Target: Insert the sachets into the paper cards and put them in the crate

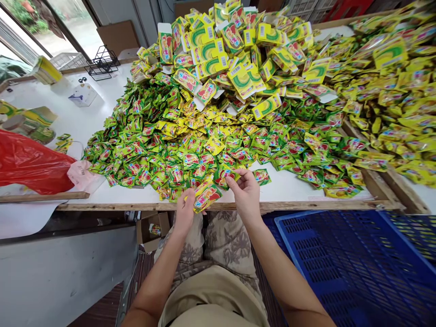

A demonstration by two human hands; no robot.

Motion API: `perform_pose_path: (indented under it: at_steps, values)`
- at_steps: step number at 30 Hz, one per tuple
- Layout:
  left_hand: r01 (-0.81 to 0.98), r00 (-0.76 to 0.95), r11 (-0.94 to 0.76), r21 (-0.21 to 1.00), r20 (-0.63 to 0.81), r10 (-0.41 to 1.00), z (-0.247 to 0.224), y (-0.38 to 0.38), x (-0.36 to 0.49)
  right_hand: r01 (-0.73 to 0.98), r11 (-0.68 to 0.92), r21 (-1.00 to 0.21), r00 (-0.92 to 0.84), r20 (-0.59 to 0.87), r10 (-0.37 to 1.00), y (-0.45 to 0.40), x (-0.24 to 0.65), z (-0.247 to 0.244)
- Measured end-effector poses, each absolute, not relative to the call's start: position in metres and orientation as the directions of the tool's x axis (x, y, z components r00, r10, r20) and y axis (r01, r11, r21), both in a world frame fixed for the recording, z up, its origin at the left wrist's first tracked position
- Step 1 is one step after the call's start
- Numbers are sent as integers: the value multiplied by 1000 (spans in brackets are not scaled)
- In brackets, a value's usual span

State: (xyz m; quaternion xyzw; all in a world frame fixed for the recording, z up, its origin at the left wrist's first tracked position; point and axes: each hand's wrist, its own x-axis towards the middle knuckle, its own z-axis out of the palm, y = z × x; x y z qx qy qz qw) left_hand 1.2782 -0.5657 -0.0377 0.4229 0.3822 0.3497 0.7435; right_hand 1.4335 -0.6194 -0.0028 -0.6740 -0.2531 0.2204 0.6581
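Near the table's front edge my left hand (185,210) is closed on a small yellow and green box (208,196) with a watermelon print, which lies tilted between my hands. My right hand (245,193) pinches a green candy packet (223,176) at the upper right of the box, close to its end. Behind both hands spreads a large heap of green packets (143,131), with yellow packets (200,119) in its middle. Many flat yellow boxes (207,50) are piled on top at the back. One loose green packet (262,176) lies just right of my right hand.
A red plastic bag (32,159) and a pink wrapper (81,175) are on the left. Wooden strips (378,181) divide off more yellow packets (405,104) at the right. A blue crate (347,263) stands below the table at right, and a cardboard box (145,231) below at left.
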Motion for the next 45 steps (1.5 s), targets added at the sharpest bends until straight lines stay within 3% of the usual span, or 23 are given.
perform_pose_path:
  at_steps: [11,18,23,34,40,45]
  values:
    - [-235,446,385,893,-253,859,-38,-565,1280,20,57,-998,865,46,500,-609,1411,-11]
    - [-293,442,432,853,-280,852,-31,-561,1275,-1,6,-1000,669,4,743,-615,1424,-9]
    - [-290,440,434,853,-284,852,-34,-559,1273,180,-58,-982,428,25,904,-623,1447,3]
    - [-167,468,388,906,-274,840,-35,-554,1271,336,-138,-932,316,-26,948,-631,1461,5]
    - [-162,463,387,908,-276,842,-38,-560,1271,401,-80,-913,198,2,980,-631,1469,10]
    - [-179,479,425,888,-299,826,-32,-559,1270,309,-89,-947,168,-38,985,-630,1468,9]
